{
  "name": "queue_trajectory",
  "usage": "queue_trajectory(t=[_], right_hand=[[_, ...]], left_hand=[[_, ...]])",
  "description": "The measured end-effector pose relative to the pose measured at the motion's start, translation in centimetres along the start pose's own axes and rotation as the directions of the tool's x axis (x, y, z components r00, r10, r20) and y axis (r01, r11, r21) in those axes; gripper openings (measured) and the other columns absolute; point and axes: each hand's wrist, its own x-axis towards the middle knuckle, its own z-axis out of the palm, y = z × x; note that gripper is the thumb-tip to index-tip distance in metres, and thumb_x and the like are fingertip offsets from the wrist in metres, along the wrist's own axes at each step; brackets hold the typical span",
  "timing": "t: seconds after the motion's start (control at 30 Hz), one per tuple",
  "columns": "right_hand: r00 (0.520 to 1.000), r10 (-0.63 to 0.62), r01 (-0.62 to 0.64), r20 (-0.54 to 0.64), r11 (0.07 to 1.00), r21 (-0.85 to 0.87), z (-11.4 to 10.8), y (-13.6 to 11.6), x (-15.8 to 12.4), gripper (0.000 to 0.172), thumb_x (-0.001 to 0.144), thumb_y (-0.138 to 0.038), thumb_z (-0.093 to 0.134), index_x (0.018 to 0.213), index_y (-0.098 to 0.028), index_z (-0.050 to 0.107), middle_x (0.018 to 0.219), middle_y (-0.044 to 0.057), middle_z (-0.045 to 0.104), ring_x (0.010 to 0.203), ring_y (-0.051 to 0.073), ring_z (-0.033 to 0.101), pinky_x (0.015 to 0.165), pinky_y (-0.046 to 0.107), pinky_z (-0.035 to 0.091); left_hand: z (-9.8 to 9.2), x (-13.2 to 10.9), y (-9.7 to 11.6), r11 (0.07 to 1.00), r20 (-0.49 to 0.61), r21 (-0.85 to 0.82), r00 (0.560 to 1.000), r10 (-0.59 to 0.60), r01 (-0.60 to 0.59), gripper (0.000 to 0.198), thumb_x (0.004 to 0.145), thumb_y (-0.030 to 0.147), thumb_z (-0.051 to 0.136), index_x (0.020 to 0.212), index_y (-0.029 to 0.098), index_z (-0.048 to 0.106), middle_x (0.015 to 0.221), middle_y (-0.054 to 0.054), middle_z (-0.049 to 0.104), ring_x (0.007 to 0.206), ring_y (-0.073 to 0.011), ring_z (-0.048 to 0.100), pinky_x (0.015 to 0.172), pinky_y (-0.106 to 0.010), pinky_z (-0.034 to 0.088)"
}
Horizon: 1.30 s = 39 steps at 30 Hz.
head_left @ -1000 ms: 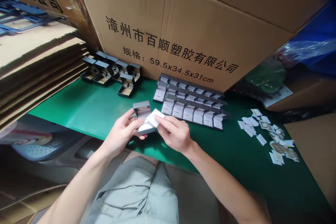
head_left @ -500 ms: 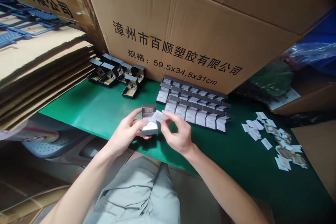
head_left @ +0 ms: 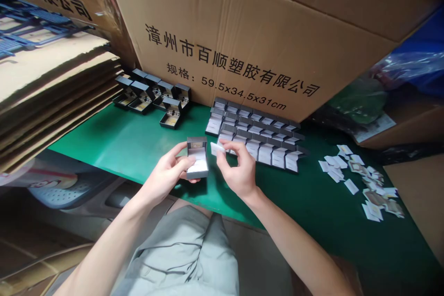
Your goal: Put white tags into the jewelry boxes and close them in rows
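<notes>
My left hand [head_left: 175, 165] grips a small dark jewelry box [head_left: 197, 175] with its lid raised and a white lining inside; the thumb rests at the inner edge. Just right of it, my right hand [head_left: 239, 166] pinches a small white card [head_left: 217, 148] between thumb and fingertips, apart from the box. Behind the right hand stand rows of open dark boxes with white inserts [head_left: 258, 148]. Several open boxes with yellowish insides [head_left: 170, 118] are grouped farther back on the left.
A green table [head_left: 138, 148] carries everything. Loose white cards and pads [head_left: 352, 187] are scattered at the right. A large cardboard carton [head_left: 225, 32] rises along the back. Stacked cardboard sheets [head_left: 69, 78] with blue wire racks [head_left: 34, 27] on top stand at the left.
My right hand has drawn the white card away from the box toward the right and turned it. The left hand keeps the box in nearly the same place.
</notes>
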Motion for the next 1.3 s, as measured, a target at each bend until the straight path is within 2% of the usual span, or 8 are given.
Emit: queue_trajectory(t=[0.13, 0.23, 0.33, 0.43, 0.6, 0.7, 1.0, 1.3], right_hand=[[0.999, 0.038, -0.037, -0.028, 0.999, 0.036, 0.1, 0.2, -0.1, 0.008, 0.092, -0.027, 0.067, 0.093, -0.024, 0.06, 0.105, 0.006, 0.076, 0.105, 0.021, 0.074, 0.096, 0.037, 0.06], [0.998, 0.044, -0.043, -0.038, 0.999, 0.025, 0.2, 0.4, -0.3, 0.008, 0.093, -0.027, 0.067, 0.095, -0.023, 0.061, 0.101, 0.004, 0.077, 0.097, 0.019, 0.075, 0.089, 0.034, 0.062], [0.997, -0.009, 0.008, -0.08, 1.0, -0.017, 0.2, 0.5, -0.4, 0.007, 0.092, -0.025, 0.068, 0.096, -0.022, 0.062, 0.097, 0.003, 0.077, 0.089, 0.017, 0.074, 0.08, 0.031, 0.063], [0.989, -0.099, 0.095, -0.107, 0.995, -0.04, 0.2, 0.4, -0.3, 0.007, 0.092, -0.021, 0.068, 0.097, -0.023, 0.063, 0.097, 0.004, 0.076, 0.093, 0.018, 0.075, 0.084, 0.034, 0.064], [0.947, -0.321, 0.321, -0.019, 0.947, -0.009, 0.2, 0.1, -0.1, 0.018, 0.091, -0.009, 0.067, 0.102, -0.022, 0.064, 0.101, 0.006, 0.078, 0.106, 0.021, 0.074, 0.091, 0.04, 0.064], [0.919, -0.394, 0.394, 0.015, 0.919, -0.004, 0.3, 0.0, 0.0, 0.021, 0.09, -0.005, 0.067, 0.102, -0.022, 0.064, 0.1, 0.007, 0.079, 0.106, 0.022, 0.073, 0.089, 0.04, 0.065], [0.886, -0.462, 0.464, 0.046, 0.882, -0.08, 0.5, -0.5, 0.1, 0.013, 0.091, -0.01, 0.068, 0.091, -0.022, 0.065, 0.088, 0.006, 0.074, 0.095, 0.022, 0.071, 0.08, 0.04, 0.065], [0.856, -0.511, 0.516, 0.071, 0.852, -0.09, 0.6, -0.5, 0.1, 0.012, 0.092, -0.009, 0.067, 0.091, -0.021, 0.067, 0.08, 0.005, 0.07, 0.086, 0.02, 0.07, 0.073, 0.035, 0.064]], left_hand=[[0.1, 0.0, 0.1, 1.0, 0.007, -0.007, 1.0, -0.001, 0.001, 0.055, 0.088, 0.037, 0.072, 0.137, 0.021, 0.054, 0.081, 0.0, 0.072, 0.063, -0.0146, 0.067, 0.058, -0.022, 0.057], [0.3, -0.1, 0.3, 1.0, -0.01, -0.005, 1.0, -0.008, 0.007, 0.054, 0.087, 0.037, 0.072, 0.136, 0.019, 0.055, 0.083, 0.0, 0.072, 0.062, -0.0139, 0.067, 0.058, -0.022, 0.058], [0.4, -0.1, 0.3, 1.0, -0.047, 0.007, 0.999, -0.015, 0.015, 0.058, 0.087, 0.037, 0.073, 0.138, 0.017, 0.054, 0.081, -0.001, 0.072, 0.06, -0.0142, 0.066, 0.056, -0.022, 0.057], [0.3, 0.0, 0.1, 1.0, -0.08, 0.018, 0.997, -0.02, 0.021, 0.064, 0.087, 0.038, 0.073, 0.142, 0.015, 0.051, 0.082, -0.002, 0.073, 0.059, -0.015, 0.067, 0.054, -0.023, 0.056], [0.1, 0.2, -0.2, 0.998, -0.049, 0.056, 0.999, -0.01, 0.012, 0.069, 0.086, 0.041, 0.074, 0.145, 0.014, 0.05, 0.08, -0.002, 0.072, 0.061, -0.0162, 0.067, 0.059, -0.026, 0.057], [0.1, 0.2, -0.2, 0.996, 0.005, 0.088, 1.0, 0.007, -0.008, 0.064, 0.086, 0.044, 0.073, 0.141, 0.016, 0.054, 0.08, -0.002, 0.071, 0.062, -0.0155, 0.065, 0.056, -0.024, 0.054], [0.2, 0.0, 0.2, 0.99, 0.054, 0.133, 0.998, 0.044, -0.051, 0.064, 0.084, 0.046, 0.075, 0.137, 0.015, 0.054, 0.078, 0.0, 0.065, 0.059, -0.0105, 0.051, 0.052, -0.02, 0.05], [0.2, -0.1, 0.2, 0.986, 0.028, 0.162, 0.999, 0.03, -0.034, 0.06, 0.084, 0.038, 0.073, 0.136, 0.017, 0.053, 0.092, -0.003, 0.071, 0.061, -0.0111, 0.053, 0.055, -0.022, 0.055]])
